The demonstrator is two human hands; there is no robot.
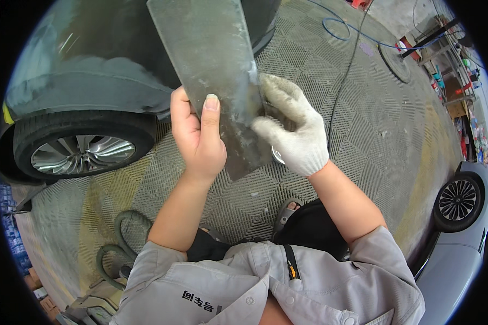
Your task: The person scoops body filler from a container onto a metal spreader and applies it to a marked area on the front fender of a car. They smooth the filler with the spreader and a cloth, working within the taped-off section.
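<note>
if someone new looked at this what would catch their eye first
Probably the long flat grey sheet at top centre, gripped by the bare left hand, with the white-gloved right hand at its right edge. Next would come the big wheel of the dark car on the left, then the pale car at lower right.

gray ridged floor (379, 135) with worn yellow bands (431, 130), pale scraps scattered.
upper right: blue hose (336, 39) looped on it, dark cable (346, 73) trailing down toward mid-frame, round flat base (391, 62) with pole. left: car wheel (84, 154) standing on it. lower left: green hose (106, 250) in bends. lower center: sandaled foot (284, 215). right edge: second wheel (458, 201). lower left edge: brown cartons (50, 306), contact with floor unclear.
</note>
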